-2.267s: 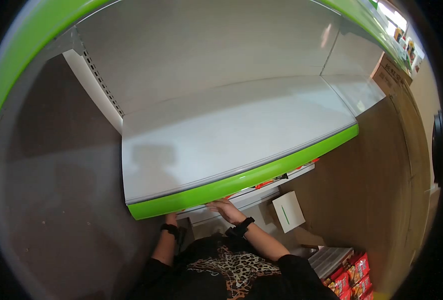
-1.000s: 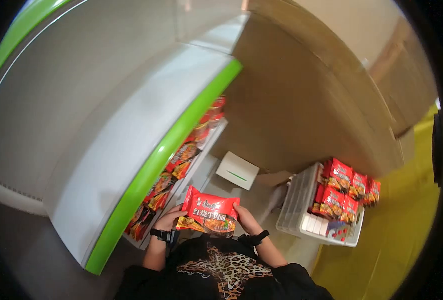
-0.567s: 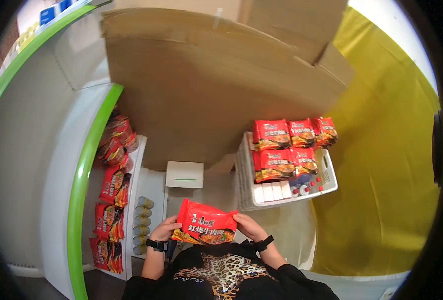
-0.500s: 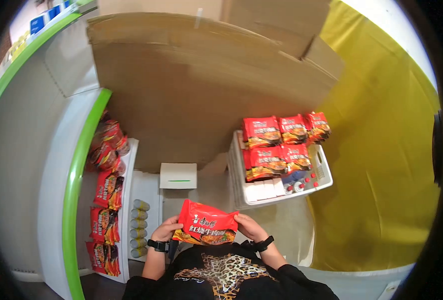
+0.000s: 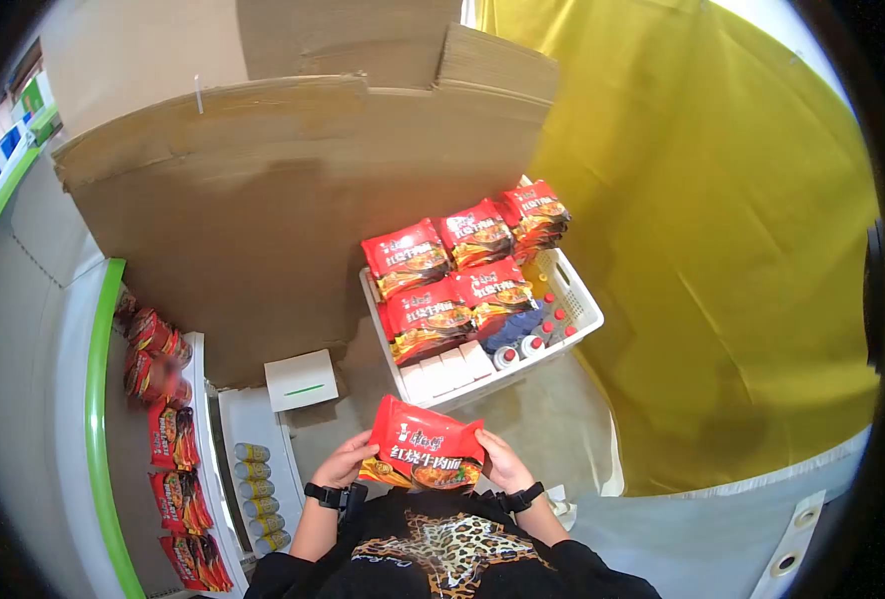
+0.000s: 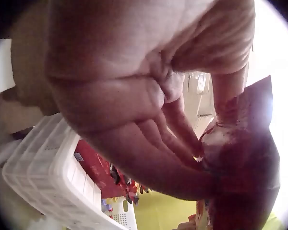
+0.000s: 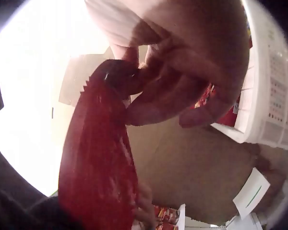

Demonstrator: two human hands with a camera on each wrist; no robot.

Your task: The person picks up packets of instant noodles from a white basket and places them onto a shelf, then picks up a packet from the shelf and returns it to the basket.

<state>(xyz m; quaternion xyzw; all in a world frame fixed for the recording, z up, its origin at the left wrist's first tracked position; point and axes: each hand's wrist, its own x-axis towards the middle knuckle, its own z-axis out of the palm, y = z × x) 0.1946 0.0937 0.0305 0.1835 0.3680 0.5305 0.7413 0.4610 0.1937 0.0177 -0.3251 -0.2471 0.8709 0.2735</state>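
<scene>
A red packet of instant noodles is held in front of the person's chest, its printed front facing up. The left hand grips its left end, thumb on the front. At the opposite end the right hand pinches the upper corner. In the left wrist view, curled fingers of the left hand reach behind the packet. The right wrist view has the packet edge-on, its crimped corner between thumb and fingers of the right hand.
Ahead stands a white basket with several similar noodle packets, white boxes and red-capped bottles. Shelving with a green edge holds noodle packets and cans at left. A white box, cardboard and yellow cloth surround the space.
Both hands were at the low shelf; now they hold the noodle packet before the chest. The view has turned right, away from the shelving towards the basket.
</scene>
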